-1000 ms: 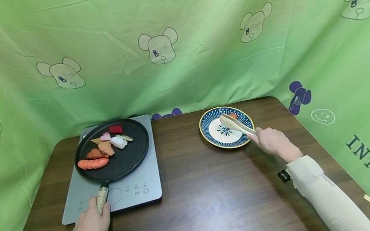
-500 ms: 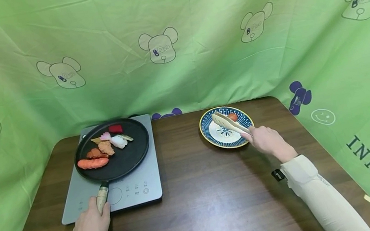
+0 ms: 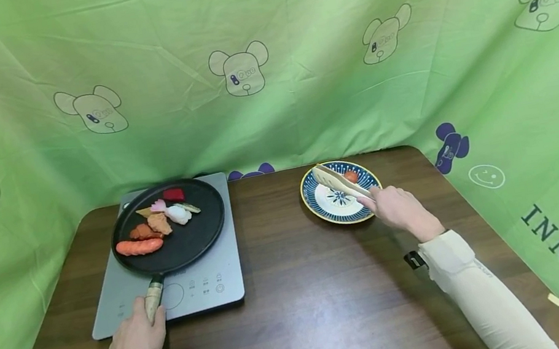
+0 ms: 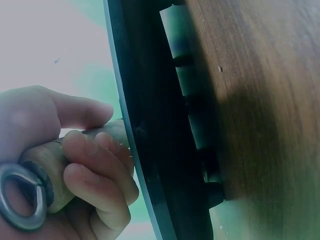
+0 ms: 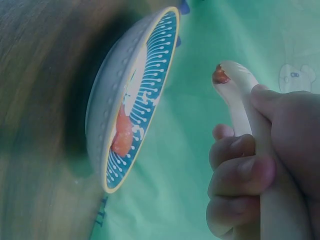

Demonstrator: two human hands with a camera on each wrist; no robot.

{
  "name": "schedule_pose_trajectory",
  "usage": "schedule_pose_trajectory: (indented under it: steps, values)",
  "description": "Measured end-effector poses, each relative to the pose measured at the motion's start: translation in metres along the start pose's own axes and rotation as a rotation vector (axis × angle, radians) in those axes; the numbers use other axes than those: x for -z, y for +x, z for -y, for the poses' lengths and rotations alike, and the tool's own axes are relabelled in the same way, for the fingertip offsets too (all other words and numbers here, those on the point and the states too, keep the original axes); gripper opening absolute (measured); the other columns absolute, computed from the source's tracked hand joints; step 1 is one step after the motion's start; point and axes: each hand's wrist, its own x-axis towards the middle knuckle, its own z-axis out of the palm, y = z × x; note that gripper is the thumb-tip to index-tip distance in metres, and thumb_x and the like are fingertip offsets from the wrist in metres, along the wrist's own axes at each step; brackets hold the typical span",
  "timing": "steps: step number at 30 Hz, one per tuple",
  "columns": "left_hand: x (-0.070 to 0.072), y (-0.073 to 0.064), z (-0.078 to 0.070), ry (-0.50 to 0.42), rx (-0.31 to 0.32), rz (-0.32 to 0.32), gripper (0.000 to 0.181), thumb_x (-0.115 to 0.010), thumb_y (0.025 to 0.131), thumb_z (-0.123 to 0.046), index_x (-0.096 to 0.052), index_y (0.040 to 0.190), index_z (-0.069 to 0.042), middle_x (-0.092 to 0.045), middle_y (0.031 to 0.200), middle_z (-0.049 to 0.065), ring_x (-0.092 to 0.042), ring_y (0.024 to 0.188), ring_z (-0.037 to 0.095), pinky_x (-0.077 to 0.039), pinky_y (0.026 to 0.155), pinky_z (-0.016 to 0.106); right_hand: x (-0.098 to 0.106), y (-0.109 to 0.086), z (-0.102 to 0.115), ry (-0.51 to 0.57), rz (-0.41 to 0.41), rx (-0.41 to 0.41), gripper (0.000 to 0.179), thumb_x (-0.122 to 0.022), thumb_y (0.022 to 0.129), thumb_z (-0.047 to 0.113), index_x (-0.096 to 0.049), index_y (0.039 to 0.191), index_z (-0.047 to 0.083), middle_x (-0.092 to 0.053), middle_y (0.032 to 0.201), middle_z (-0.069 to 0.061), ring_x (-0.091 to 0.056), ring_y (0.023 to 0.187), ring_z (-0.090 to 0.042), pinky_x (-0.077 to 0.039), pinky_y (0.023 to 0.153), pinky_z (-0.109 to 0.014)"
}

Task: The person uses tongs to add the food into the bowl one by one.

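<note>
My left hand (image 3: 132,344) grips the wood-patterned handle (image 3: 154,297) of a flat black frying pan (image 3: 195,239); the left wrist view shows the fingers curled round it, with a metal ring (image 4: 22,197) at its end. My right hand (image 3: 396,208) holds cream tongs (image 5: 260,130) over a blue-and-white patterned plate (image 3: 340,217). Between the tongs' tips, in the right wrist view, is a small reddish-brown piece of food (image 5: 220,76). An orange-red food piece (image 5: 122,132) lies on the plate; in the head view it shows beside the tongs.
The pan sits on a grey induction cooker (image 3: 205,296) at the left of the wooden table (image 3: 305,319). In it lie a sausage (image 3: 139,247), a shrimp piece (image 3: 177,214), a dark red piece (image 3: 173,194) and other food. A green curtain (image 3: 260,128) hangs behind.
My right hand and the tongs have moved left and slightly up over the plate, uncovering more of the orange-red piece. My left hand has stayed on the pan handle.
</note>
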Motion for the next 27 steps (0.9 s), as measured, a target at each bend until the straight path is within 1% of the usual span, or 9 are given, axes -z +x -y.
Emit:
schedule_pose_trajectory:
  steps: [10,16,21,24,27]
  values:
    - [-0.001,-0.001,0.001,-0.002,-0.002,-0.002,0.056,-0.037,0.099,-0.036,-0.026,0.129,0.01,-0.045,0.069,0.012,-0.045,0.054,0.024,-0.034,0.047,0.036,0.005,0.001,0.014,0.034,-0.007,0.009,0.041,-0.042,0.098,0.048,-0.049,0.08,0.011,-0.05,0.064,-0.009,-0.05,0.055,-0.028,-0.038,0.051,-0.045]
    - [-0.002,-0.001,0.001,0.002,0.002,-0.002,0.059,-0.037,0.099,-0.037,-0.025,0.131,0.011,-0.046,0.07,0.013,-0.045,0.055,0.025,-0.034,0.047,0.036,0.01,0.002,0.024,0.03,-0.01,0.021,0.039,-0.044,0.098,0.045,-0.049,0.082,0.011,-0.05,0.065,-0.009,-0.052,0.058,-0.029,-0.04,0.055,-0.048]
    - [-0.002,0.0,0.001,0.0,-0.007,-0.006,0.059,-0.038,0.099,-0.037,-0.025,0.132,0.01,-0.046,0.071,0.013,-0.045,0.056,0.025,-0.033,0.048,0.036,0.012,0.004,0.031,0.029,-0.016,0.023,0.039,-0.042,0.099,0.047,-0.051,0.086,0.011,-0.051,0.066,-0.007,-0.053,0.06,-0.029,-0.041,0.057,-0.048]
    - [-0.001,0.0,0.0,0.003,-0.008,-0.008,0.059,-0.038,0.099,-0.037,-0.025,0.132,0.01,-0.046,0.071,0.013,-0.045,0.056,0.025,-0.034,0.048,0.036,0.012,0.005,0.036,0.027,-0.029,0.045,0.039,-0.042,0.099,0.046,-0.051,0.087,0.01,-0.05,0.065,-0.007,-0.053,0.06,-0.029,-0.041,0.056,-0.048]
    - [0.0,0.0,0.0,0.007,-0.005,-0.009,0.059,-0.037,0.099,-0.037,-0.025,0.132,0.011,-0.047,0.071,0.013,-0.045,0.056,0.025,-0.034,0.048,0.036,0.012,0.006,0.044,0.018,-0.057,0.092,0.037,-0.045,0.099,0.043,-0.05,0.087,0.009,-0.049,0.062,-0.006,-0.052,0.057,-0.028,-0.042,0.054,-0.048]
